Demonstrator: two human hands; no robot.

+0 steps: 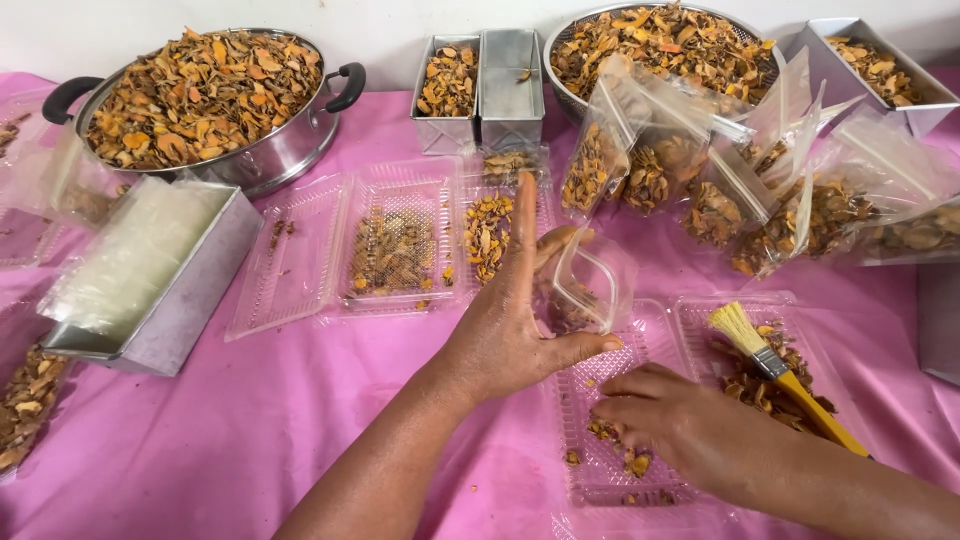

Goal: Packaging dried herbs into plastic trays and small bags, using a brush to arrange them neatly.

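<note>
My left hand [510, 320] holds a small clear plastic bag [590, 285] open, thumb against its lower edge and fingers behind it. My right hand [665, 420] pinches dried orange-brown slices [630, 462] from a clear plastic clamshell tray [600, 480] just below the bag. A brush with a yellow handle and pale bristles [775, 365] lies on more dried slices in the tray's other half, right of my right hand.
A steel pot [280, 150] and a bowl [560, 35] piled with dried slices stand at the back. Steel loaf tins [505, 100], filled clear bags [720, 190], open clamshell trays [390, 240] and a tin of empty bags [170, 300] cover the pink tablecloth [250, 430].
</note>
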